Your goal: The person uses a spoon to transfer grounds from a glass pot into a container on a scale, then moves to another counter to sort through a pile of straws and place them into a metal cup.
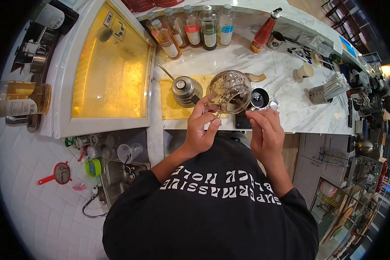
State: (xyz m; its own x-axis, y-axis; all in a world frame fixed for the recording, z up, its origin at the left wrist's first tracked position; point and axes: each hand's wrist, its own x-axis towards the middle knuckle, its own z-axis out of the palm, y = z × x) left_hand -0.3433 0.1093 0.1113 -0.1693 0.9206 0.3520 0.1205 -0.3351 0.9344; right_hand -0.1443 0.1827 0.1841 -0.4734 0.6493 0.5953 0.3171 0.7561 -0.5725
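Note:
My left hand (202, 128) grips a round glass pot (229, 82) by its side near the handle. The pot is tilted, its mouth facing me, and pale and brown bits cling to the inside of the glass. My right hand (268, 130) is closed in a pinch beside the pot's rim; what its fingertips hold, if anything, is too small to make out. Just beyond that hand stand a black cup (260, 99) and a small metal lid-like piece (274, 104). A steel gooseneck kettle (186, 91) sits on a yellow cloth (169, 112) left of the pot.
Several bottles (192, 32) line the counter's back, with a red sauce bottle (265, 32) further right. A paper cup (304, 72) and a metal holder of straws (320, 95) stand right. A glass-doored, yellow-lit cabinet (112, 65) and a sink (121, 182) are left.

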